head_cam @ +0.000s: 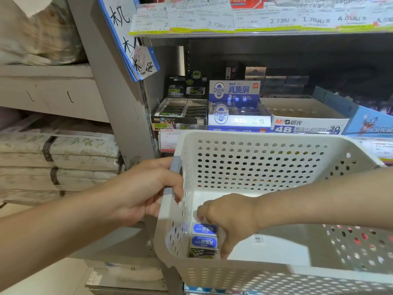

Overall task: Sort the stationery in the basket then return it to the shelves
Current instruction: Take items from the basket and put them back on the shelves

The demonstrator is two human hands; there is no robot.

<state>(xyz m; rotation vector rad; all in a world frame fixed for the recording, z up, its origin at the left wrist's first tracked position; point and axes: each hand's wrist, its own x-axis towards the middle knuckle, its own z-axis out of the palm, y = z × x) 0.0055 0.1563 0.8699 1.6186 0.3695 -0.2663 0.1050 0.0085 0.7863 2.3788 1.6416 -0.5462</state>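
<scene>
A white perforated basket [265,143] is held in front of the shelf. My left hand [146,188] grips its grey-blue handle [175,173] on the left side. Inside, at the near left corner, lie two blue-and-white erasers [204,235] and a black one [201,254] in a row. My right hand [230,218] reaches down into the basket, its fingers and thumb curled round the blue-and-white erasers. A small barcode sticker [257,239] lies on the basket floor to the right of my wrist.
On the shelf behind the basket stand a black eraser display box [180,111], a blue-and-white one [236,103], a nearly empty white 4B eraser box [304,116] and a blue carton [370,122]. Price labels [244,20] line the upper shelf edge. Folded bedding [59,158] is stacked at the left.
</scene>
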